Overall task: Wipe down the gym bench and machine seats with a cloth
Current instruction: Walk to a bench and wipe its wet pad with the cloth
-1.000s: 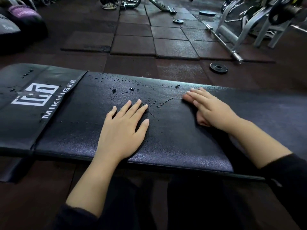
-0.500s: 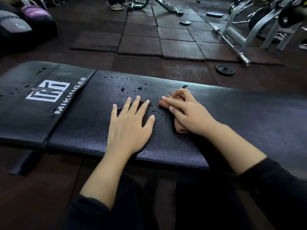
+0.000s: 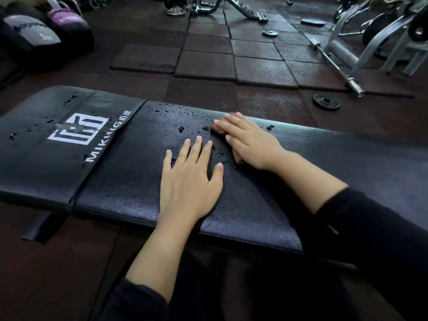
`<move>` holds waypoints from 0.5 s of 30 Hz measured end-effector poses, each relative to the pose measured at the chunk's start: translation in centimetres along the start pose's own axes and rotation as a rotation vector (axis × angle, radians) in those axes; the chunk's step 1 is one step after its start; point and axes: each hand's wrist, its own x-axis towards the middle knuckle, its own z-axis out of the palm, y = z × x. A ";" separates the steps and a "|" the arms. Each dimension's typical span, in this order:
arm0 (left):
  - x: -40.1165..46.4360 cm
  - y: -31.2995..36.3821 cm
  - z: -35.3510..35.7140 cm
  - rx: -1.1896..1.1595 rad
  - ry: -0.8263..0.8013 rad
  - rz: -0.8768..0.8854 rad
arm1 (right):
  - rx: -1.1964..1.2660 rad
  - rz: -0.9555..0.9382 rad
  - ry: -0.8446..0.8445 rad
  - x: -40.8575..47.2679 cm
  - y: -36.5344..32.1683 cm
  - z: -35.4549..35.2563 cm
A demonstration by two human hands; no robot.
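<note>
**Across the wet bench pad: both hands flat, no cloth to be made out**

Across the lower half of the view lies the bench [image 3: 231, 205], a black padded top whose long axis runs left to right, with a logo panel [image 3: 76, 133] at its left end. Water droplets [image 3: 180, 129] bead on the pad, thickest just ahead and left of the fingers. The right hand [image 3: 250, 142] lies palm down toward the far edge, fingers straight and close together, pointing left along the pad; it is the nearer one to the droplets. The left hand [image 3: 190, 181] rests flat just beside it, fingers spread and straight, pointing away from the person.

A cloth cannot be made out; whether a dark one lies under the right palm is impossible to tell. The bench's right end is cut off by the frame.

Beyond the bench, on the rubber floor tiles [image 3: 208, 63], a weight plate [image 3: 326, 101] and a barbell [image 3: 335, 63] lie well apart from it.
</note>
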 end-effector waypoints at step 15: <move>0.0 0.0 0.1 -0.025 -0.004 -0.015 | -0.052 0.008 0.038 -5.8 2.5 -1.2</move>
